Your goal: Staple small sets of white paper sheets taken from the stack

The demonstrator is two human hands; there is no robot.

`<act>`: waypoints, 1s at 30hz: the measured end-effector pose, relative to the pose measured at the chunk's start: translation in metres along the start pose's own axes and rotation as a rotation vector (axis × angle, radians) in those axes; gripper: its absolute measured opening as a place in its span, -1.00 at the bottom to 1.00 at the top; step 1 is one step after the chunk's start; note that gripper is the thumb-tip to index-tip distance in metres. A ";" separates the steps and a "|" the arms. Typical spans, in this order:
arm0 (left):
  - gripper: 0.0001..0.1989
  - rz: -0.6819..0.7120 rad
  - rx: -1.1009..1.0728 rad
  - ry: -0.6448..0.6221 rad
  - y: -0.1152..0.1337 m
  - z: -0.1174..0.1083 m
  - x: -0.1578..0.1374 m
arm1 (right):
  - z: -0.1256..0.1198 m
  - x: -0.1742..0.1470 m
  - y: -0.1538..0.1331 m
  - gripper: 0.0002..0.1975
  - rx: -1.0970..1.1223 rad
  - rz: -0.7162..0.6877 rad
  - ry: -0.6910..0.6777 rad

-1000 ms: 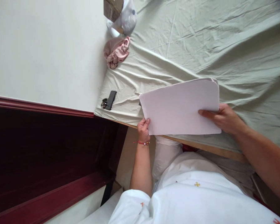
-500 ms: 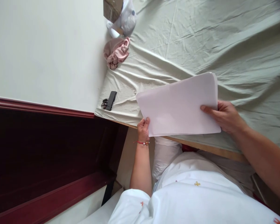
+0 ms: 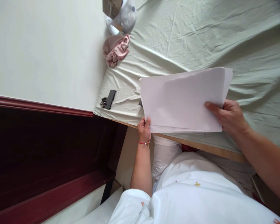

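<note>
A stack of white paper (image 3: 182,99) is held up over the near edge of the cloth-covered surface, its sheets slightly fanned at the right and lower edges. My left hand (image 3: 144,129) pinches the stack's lower left corner, thumb on top. At the right edge my right hand (image 3: 228,115) grips it, the thumb lying on the top sheet and the other fingers underneath, mostly hidden. A small dark object (image 3: 140,103) peeks out from behind the stack's left edge; its kind cannot be made out.
A pale green cloth (image 3: 196,37) with wrinkles covers the surface. Along its left side lie a black phone-like object (image 3: 111,99) with keys (image 3: 104,102) beside it, a bunched pink cloth (image 3: 116,50) and a plastic bag (image 3: 128,17). A white wall (image 3: 46,53) rises at the left.
The paper stack has tilted up and shifted slightly right, its sheets now more spread at the edges. A small dark object has come into view at its left edge. Both hands keep their hold.
</note>
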State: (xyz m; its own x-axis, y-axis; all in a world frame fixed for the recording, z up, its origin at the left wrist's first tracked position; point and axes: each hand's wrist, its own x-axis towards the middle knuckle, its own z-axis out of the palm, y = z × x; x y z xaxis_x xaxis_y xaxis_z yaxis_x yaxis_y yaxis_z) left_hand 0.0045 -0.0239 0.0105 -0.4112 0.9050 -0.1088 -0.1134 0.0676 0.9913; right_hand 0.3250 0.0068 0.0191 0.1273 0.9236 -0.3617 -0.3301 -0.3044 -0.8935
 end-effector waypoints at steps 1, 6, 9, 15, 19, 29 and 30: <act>-0.56 -0.006 -0.006 -0.012 0.000 -0.001 -0.001 | 0.000 0.000 0.000 -0.68 0.011 -0.009 0.006; -0.61 0.020 -0.017 -0.099 -0.001 -0.005 -0.002 | 0.001 0.002 0.002 -0.68 0.059 -0.046 0.031; -0.64 0.046 -0.007 -0.035 -0.004 -0.004 0.001 | 0.001 0.003 0.003 -0.69 0.057 -0.047 0.030; -0.55 0.003 -0.058 -0.005 -0.002 -0.001 0.000 | 0.000 0.004 0.005 -0.71 0.074 -0.053 0.052; -0.58 -0.016 -0.020 -0.024 -0.001 -0.003 -0.002 | 0.001 0.003 0.003 -0.71 0.090 -0.051 0.046; -0.50 0.016 -0.051 -0.006 -0.002 -0.001 -0.002 | 0.002 0.003 0.003 -0.71 0.096 -0.059 0.066; -0.52 0.003 -0.040 -0.016 -0.001 -0.002 -0.002 | 0.002 0.003 0.003 -0.71 0.097 -0.055 0.068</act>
State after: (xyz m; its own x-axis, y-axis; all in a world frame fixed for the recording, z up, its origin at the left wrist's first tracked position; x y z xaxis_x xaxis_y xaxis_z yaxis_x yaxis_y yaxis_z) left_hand 0.0041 -0.0265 0.0092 -0.3972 0.9118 -0.1045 -0.1481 0.0486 0.9878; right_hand 0.3223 0.0093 0.0160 0.2101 0.9194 -0.3326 -0.4096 -0.2262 -0.8838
